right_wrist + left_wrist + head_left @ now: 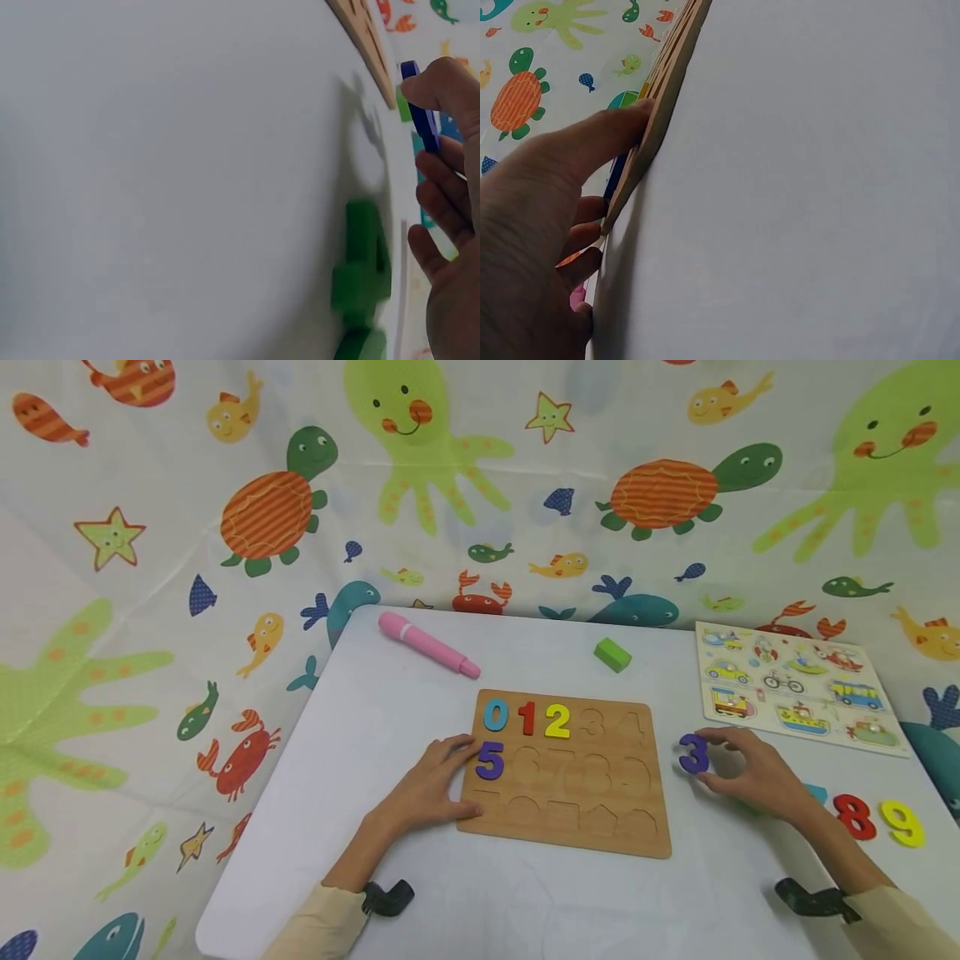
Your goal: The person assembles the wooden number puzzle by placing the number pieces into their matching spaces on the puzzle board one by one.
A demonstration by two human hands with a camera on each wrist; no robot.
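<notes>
A wooden number puzzle board [525, 814] lies on the white table, with a blue 0 [496, 715], red 1 [527, 718], yellow 2 [557, 722] and purple 5 [490, 761] in its upper left part. My left hand [429, 789] rests at the board's left side, thumb on its lower left corner and fingertips touching the edge near the 5. Just right of the board, my right hand [757, 775] pinches a purple number 3 [693, 753] between thumb and fingers, raised off the table. Below that hand lies a green number 4 [362, 259], mostly hidden in the head view.
A red 8 [854, 817], a yellow 9 [902, 823] and a partly covered blue piece [817, 792] lie at the right. Behind are a pink marker-like stick [429, 645], a green block [612, 655] and a vehicle picture board [761, 681]. A sea-animal curtain [450, 547] hangs behind the table.
</notes>
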